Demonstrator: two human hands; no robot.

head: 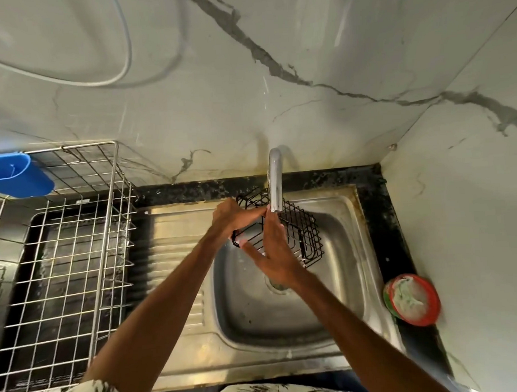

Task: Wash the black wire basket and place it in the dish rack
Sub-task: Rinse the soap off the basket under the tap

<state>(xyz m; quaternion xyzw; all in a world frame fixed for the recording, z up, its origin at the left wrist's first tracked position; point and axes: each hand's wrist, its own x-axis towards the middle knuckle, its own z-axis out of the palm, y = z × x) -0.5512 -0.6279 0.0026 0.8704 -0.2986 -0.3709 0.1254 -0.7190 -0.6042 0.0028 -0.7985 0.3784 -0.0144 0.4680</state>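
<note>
The black wire basket [300,232] hangs tilted over the steel sink [350,221], right under the chrome tap [276,180]. My left hand [234,216] grips its left rim from above. My right hand [273,254] lies against the basket's near side with straight, spread fingers, one fingertip up by the spout. The metal wire dish rack [76,248] stands on the counter left of the sink, with nothing on its floor.
A blue plastic holder [16,175] hangs on the rack's back left corner. A red and green tub of dish soap [413,298] sits on the dark counter at the right. The marble wall rises close behind the tap.
</note>
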